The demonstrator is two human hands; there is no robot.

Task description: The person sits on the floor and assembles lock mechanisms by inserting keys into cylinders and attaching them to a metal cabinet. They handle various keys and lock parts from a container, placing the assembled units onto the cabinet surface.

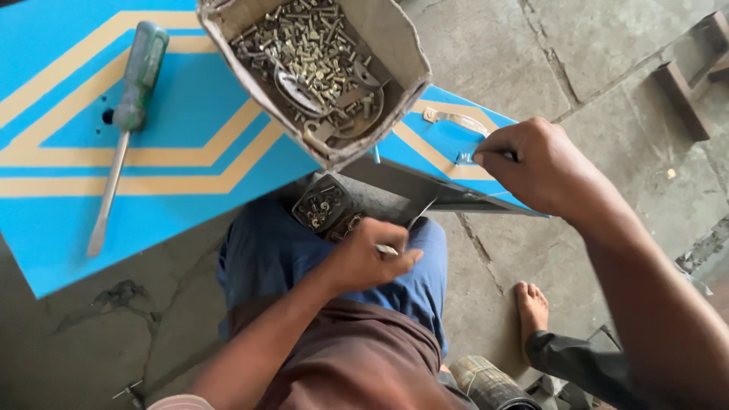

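Across the upper left of the frame, a bright blue painted metal panel with cream-yellow stripes [175, 114] is lying flat above the grey stone floor [531, 68], and a long screwdriver with a green translucent handle [121, 133] is resting on it, handle toward the top, steel shaft pointing down toward the panel's lower edge. At top centre, a torn grey cardboard box [395, 53] is sitting on the panel's right end, holding a heap of small brass-coloured screws [304, 45] and a few flat metal fittings. To the right of centre, the right hand [535, 167] is pinching its fingertips together on the end of a pale curved metal handle [456, 121] that is lying against the blue, cream-striped side of the panel just right of the box. Lower, at centre frame, the left hand [364, 258] is hovering over the person's blue-trousered knee [266, 250], thumb and forefinger closing on a small silvery piece [387, 249] too small to identify. Just above that hand, a small dark tin of mixed screws [323, 205] is sitting under the panel's edge. The two hands are well apart. Toward the lower right, a bare foot [531, 307] is resting on the floor.
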